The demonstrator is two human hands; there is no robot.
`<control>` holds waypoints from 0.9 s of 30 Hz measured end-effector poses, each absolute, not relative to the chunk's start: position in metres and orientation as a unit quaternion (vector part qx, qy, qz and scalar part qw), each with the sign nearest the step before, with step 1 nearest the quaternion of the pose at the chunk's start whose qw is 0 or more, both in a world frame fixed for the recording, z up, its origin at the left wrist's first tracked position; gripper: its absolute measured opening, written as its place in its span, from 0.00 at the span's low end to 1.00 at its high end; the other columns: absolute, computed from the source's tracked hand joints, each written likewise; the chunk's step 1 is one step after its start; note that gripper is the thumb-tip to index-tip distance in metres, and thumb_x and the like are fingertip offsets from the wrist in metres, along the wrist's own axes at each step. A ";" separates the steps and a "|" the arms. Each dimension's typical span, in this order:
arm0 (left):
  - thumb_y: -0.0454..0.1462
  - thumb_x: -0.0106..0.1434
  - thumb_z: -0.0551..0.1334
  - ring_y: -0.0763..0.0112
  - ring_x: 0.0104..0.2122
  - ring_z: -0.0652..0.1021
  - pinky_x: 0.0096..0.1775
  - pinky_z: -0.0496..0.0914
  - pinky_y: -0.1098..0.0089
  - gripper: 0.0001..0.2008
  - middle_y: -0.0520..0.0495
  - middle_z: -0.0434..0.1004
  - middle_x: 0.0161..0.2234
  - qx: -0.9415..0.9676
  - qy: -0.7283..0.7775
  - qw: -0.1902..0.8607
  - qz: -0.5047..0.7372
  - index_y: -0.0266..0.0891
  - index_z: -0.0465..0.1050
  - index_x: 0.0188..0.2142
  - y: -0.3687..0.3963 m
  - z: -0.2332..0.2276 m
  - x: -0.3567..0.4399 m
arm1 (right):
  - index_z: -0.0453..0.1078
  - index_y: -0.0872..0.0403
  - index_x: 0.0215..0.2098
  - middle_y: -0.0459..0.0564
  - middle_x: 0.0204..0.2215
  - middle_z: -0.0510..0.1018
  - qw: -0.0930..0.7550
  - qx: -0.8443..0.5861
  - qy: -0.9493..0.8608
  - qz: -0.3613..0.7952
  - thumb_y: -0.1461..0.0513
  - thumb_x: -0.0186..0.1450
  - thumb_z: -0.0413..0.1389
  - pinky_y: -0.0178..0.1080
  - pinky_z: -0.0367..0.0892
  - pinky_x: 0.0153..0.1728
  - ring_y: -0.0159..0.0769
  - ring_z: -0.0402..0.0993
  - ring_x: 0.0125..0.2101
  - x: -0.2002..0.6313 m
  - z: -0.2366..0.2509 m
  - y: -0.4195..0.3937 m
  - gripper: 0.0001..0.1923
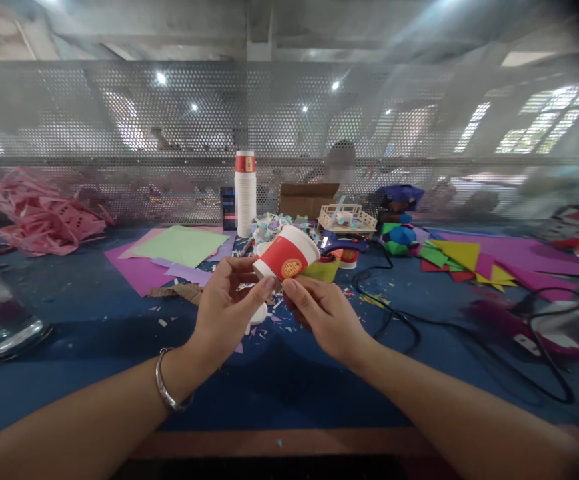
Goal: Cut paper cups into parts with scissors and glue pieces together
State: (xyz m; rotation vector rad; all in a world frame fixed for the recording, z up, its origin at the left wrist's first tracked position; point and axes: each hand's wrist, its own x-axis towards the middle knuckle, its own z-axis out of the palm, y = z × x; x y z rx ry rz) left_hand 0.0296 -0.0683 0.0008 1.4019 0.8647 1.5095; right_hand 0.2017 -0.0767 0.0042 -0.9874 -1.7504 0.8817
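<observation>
A white paper cup with a red band and a gold emblem (287,256) is held up, tilted, above the middle of the table. My left hand (232,293) grips its left side and lower edge, thumb in front and fingers behind. With thumb and fingers pinched together, my right hand (322,310) is at the cup's lower edge, close to my left thumb. Whether a small piece is between those fingertips is hidden. Just behind the cup lie a heap of pale paper scraps (269,227) and a dark blue glue gun (344,245).
A tall stack of paper cups (246,200) stands at the back beside a phone (228,208). Coloured paper sheets (174,245) lie left, more paper (509,250) right. A black cable (434,323) winds across the right side. A glass jar (4,313) is far left.
</observation>
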 end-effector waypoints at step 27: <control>0.44 0.58 0.73 0.68 0.39 0.80 0.39 0.78 0.68 0.19 0.48 0.78 0.37 0.544 0.356 0.459 0.605 0.40 0.70 0.43 -0.070 0.002 0.031 | 0.61 0.52 0.24 0.40 0.19 0.59 0.463 -0.394 -0.694 0.386 0.42 0.72 0.49 0.34 0.51 0.19 0.26 0.52 0.18 0.202 0.002 -0.074 0.27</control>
